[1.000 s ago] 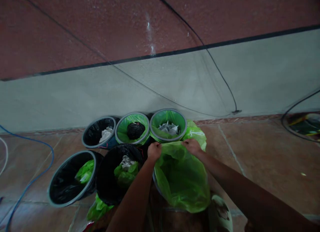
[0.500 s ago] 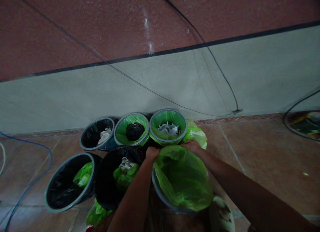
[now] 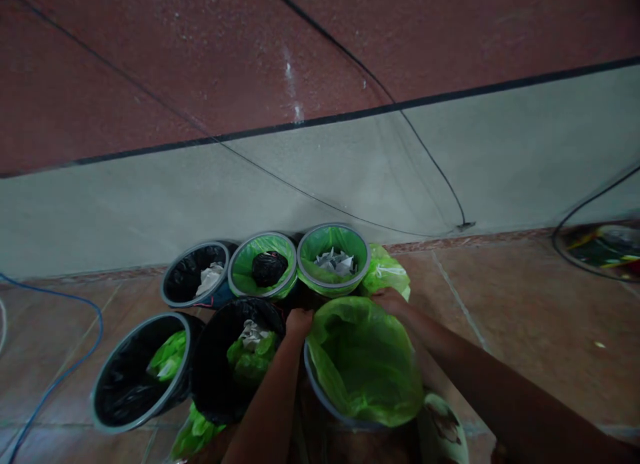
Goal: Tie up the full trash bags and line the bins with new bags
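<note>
A light green bin liner (image 3: 367, 357) lines a bin right in front of me, its top edge folded out over the grey rim (image 3: 313, 377). My left hand (image 3: 300, 323) is closed on the liner's edge at the far left side. Across from it, my right hand (image 3: 391, 300) is closed at the far right edge of the same liner; its fingertips are partly hidden. Touching distance left of my left arm stands a black-lined bin (image 3: 213, 364) holding a crumpled green bag (image 3: 253, 357) and white paper.
Along the wall stand a black-lined bin (image 3: 185, 277) and two green-lined bins (image 3: 240, 274), (image 3: 320, 284) with waste inside. Another black-lined bin (image 3: 125, 384) leans at left. A tied green bag (image 3: 385, 272) sits at the right. A blue cable (image 3: 75, 364) crosses the floor.
Both hands keep to the liner's edge, with my right hand slightly further right along it. The whole view has shifted a little; the bins stand as before.
</note>
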{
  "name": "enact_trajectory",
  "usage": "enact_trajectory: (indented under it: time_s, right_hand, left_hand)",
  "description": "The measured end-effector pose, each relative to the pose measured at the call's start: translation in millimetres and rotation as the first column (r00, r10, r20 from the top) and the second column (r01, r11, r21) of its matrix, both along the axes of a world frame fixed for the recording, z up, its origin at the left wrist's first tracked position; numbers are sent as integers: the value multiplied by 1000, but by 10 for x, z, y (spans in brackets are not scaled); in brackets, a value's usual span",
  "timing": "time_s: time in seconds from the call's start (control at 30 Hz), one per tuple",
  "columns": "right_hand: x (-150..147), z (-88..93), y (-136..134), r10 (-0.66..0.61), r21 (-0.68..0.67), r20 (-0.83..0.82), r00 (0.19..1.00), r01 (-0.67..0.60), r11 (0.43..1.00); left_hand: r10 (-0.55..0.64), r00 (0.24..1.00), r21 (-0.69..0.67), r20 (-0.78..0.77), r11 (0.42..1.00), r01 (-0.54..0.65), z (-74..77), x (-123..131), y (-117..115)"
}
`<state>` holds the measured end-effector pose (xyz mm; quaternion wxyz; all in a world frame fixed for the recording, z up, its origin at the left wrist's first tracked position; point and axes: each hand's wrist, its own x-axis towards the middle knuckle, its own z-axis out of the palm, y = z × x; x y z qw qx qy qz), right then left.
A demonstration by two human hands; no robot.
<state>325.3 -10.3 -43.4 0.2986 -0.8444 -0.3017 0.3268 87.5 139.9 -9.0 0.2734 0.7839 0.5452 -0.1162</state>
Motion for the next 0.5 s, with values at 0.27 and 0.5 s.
enact_trajectory:
  time_s: [0.27,0.5]
  right_hand:
    - [-169,109,-469,-177,3,-121,977,178,984]
    - [-354,133,-737,-204,34,-35,978,205,978]
  left_hand:
    - [67,997,21,-43,998,-66,230,-174,-323]
    - [80,994,105,-72,992,-73,394,-271,-572]
